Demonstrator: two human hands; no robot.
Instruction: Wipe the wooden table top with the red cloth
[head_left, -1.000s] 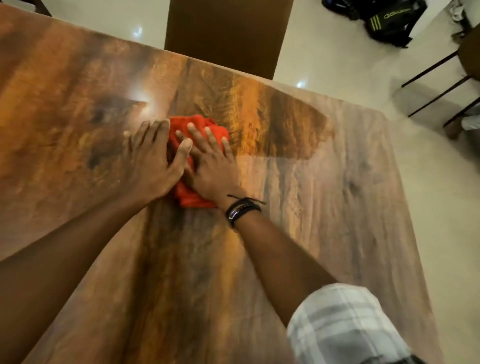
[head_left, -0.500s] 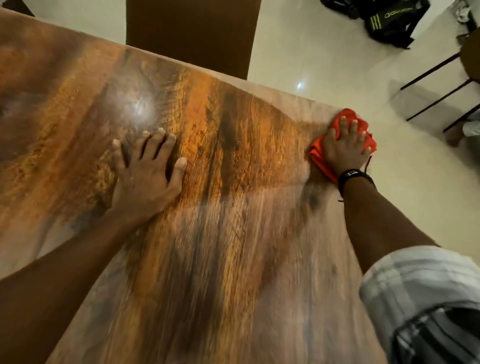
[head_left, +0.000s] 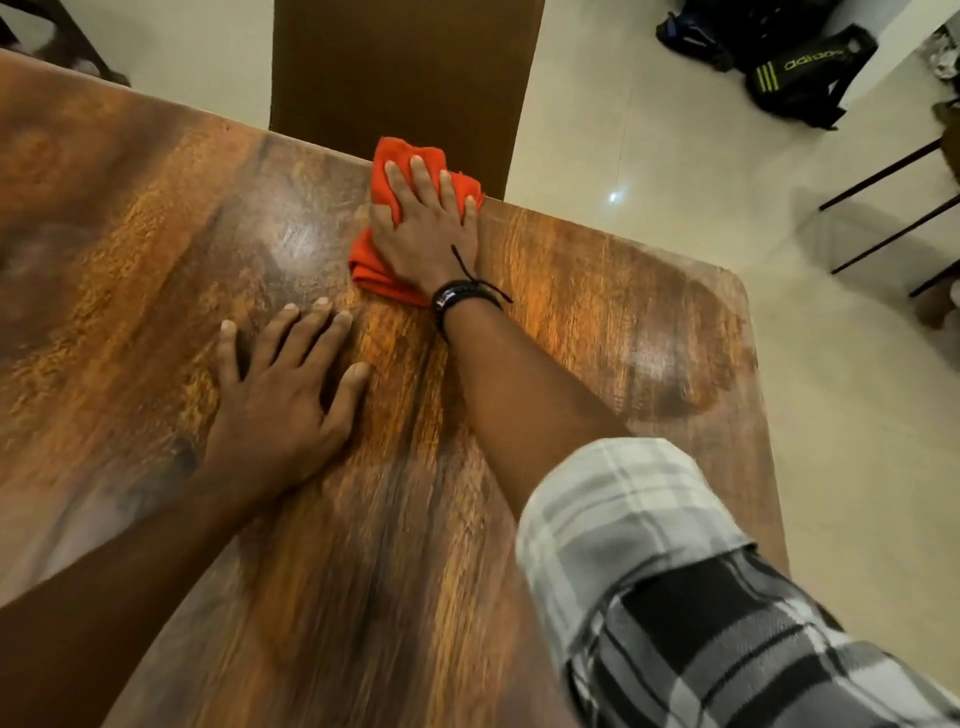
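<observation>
At the table (head_left: 597, 291) edge, right hand (head_left: 423, 228) presses red cloth (head_left: 402, 156), fingers (head_left: 422, 176) straight; left hand (head_left: 280, 395) splayed.

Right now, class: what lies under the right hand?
The red cloth, pressed onto the wooden table top by the right hand, held flat. The wood beneath the cloth is covered.

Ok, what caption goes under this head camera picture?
Right hand presses the red cloth at the far edge of the wooden table top; left hand rests flat.
</observation>
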